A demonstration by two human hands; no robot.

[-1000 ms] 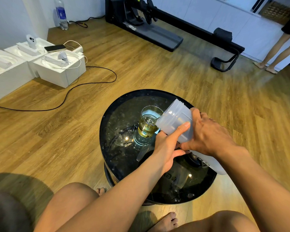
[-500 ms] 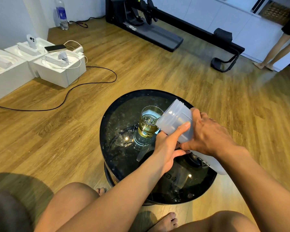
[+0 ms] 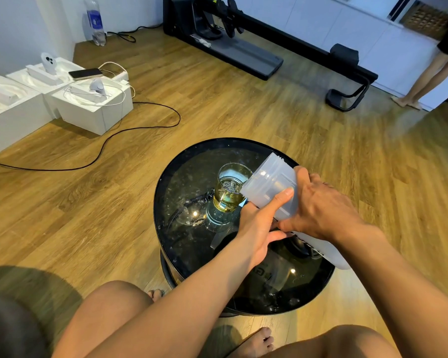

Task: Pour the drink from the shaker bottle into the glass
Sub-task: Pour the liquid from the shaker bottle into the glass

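A clear glass holding yellow drink stands on the round black glass table. A translucent white shaker bottle is tipped steeply, its open mouth at the glass's right rim. My right hand grips the bottle's body from above. My left hand supports the bottle from below, thumb pressed on its side. The bottle's base sticks out past my right wrist.
White boxes with a phone and gadgets sit on the wood floor at left, a black cable trailing from them. A plastic water bottle stands by the wall. Exercise equipment lies at the back. A person's legs stand far right.
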